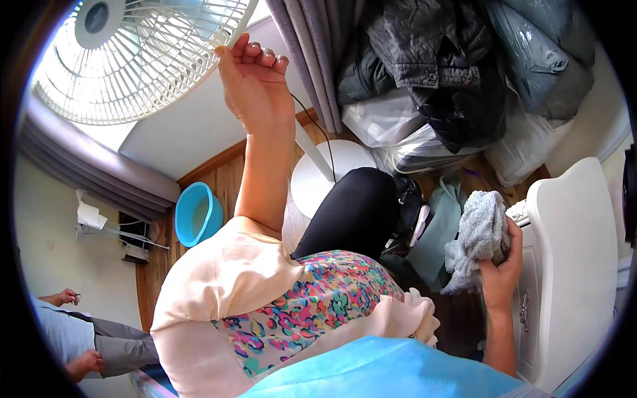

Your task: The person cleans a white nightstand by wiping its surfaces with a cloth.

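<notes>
At the top left is a white fan [133, 73] with a round wire grille. My left hand [255, 83] is raised to the grille's right edge, its thumb and curled fingers pressed at the rim. On the right, my right hand [502, 265] is wrapped round a bunched grey cloth [483, 229], which hangs down a little on its left side. The cloth is beside a white cabinet with a curved top [577, 245]. Beneath the fan, its pole rises from a round white base [325, 172] on the wooden floor.
A blue basin [199, 214] stands on the floor at the left. Dark jackets [451, 73] and plastic bags [544, 60] are piled at the upper right. Grey curtains [308, 53] hang near the fan. Another person [99, 341] stands at the lower left.
</notes>
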### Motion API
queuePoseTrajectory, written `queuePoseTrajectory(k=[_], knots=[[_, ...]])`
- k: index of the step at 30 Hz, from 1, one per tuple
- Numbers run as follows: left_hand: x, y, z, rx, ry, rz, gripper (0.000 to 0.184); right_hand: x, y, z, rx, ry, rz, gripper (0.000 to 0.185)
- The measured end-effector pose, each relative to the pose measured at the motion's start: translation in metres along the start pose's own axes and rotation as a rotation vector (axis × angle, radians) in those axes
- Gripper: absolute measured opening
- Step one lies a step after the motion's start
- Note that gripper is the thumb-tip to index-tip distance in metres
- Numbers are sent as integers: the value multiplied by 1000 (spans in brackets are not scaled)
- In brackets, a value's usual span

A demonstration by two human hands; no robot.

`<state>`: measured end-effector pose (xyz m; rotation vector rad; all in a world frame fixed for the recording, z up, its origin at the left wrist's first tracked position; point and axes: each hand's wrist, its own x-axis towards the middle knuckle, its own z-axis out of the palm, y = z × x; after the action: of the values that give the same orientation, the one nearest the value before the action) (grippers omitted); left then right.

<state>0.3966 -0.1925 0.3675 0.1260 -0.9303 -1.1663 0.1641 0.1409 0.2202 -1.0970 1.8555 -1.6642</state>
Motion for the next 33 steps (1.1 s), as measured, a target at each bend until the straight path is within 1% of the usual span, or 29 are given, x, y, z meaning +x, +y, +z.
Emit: queuePoseTrajectory(k=[2,3,5,6,8,9,10,12,13,14,16,18,19,20,21,22,23,24,25,26,27,28,30,31,32,33], knots=[[-3,-1,6,5,77,13,33,0,-1,1,-12,3,7,70],[-4,-4,4,7,80,11,33,1,-1,1,-13,1,11,70],[-5,-11,0,124,-14,145,33,2,0,1,12,-2,20,70],[-11,-12,4,124,-14,144,33,1,-1,2,12,-2,20,70],[-28,-17,17,373,-132,279,27,1,-4,2,-37,-9,3,70],[-32,-18,19,400,-219,240,26,1,-4,2,-38,-9,6,70],[-36,-19,23,400,-218,237,26,0,-5,3,-39,-12,-1,70],[-44,-24,32,527,-340,216,27,0,-6,3,-41,-17,-7,70],[-50,-21,37,554,-392,160,24,0,-7,4,-50,-18,-1,70],[-56,-25,40,551,-392,159,24,-1,-8,4,-60,-17,6,70],[-66,-33,47,585,-629,34,24,0,-10,5,-61,-22,-8,66],[-81,-39,57,652,-875,-98,17,3,-11,2,-97,-32,-30,63],[-88,-51,57,639,-1016,-102,14,6,-2,-1,-124,-46,-88,65],[-97,-59,59,697,-1144,-137,16,10,-4,0,-121,-40,-147,66],[-104,-68,62,696,-1309,-167,21,14,-11,-1,-86,-38,-194,69],[-111,-76,64,686,-1477,-185,27,16,-15,0,-37,18,-169,73],[-115,-78,66,705,-1622,-317,45,19,-24,1,3,32,-139,77],[-125,-90,59,617,-1737,-379,71,19,-26,0,-2,68,-171,78],[-137,-101,59,479,-1736,-455,80,21,-27,-2,41,82,-191,78],[-152,-109,63,344,-1733,-530,89,19,-31,-8,-13,109,-218,74],[-161,-111,64,176,-1642,-963,104,18,-27,-4,95,151,-207,71],[-170,-112,70,38,-1541,-1044,100,21,-23,1,206,191,-205,69],[-194,-123,68,-63,-1326,-1199,85,23,-38,3,349,19,-37,68],[-203,-121,74,-33,-1151,-1220,67,26,-39,4,199,-88,-64,71],[-213,-118,80,-9,-977,-1224,50,27,-30,2,-26,-45,-214,72],[-214,-120,92,-67,-924,-1236,47,28,-21,-1,-253,32,-355,74]])
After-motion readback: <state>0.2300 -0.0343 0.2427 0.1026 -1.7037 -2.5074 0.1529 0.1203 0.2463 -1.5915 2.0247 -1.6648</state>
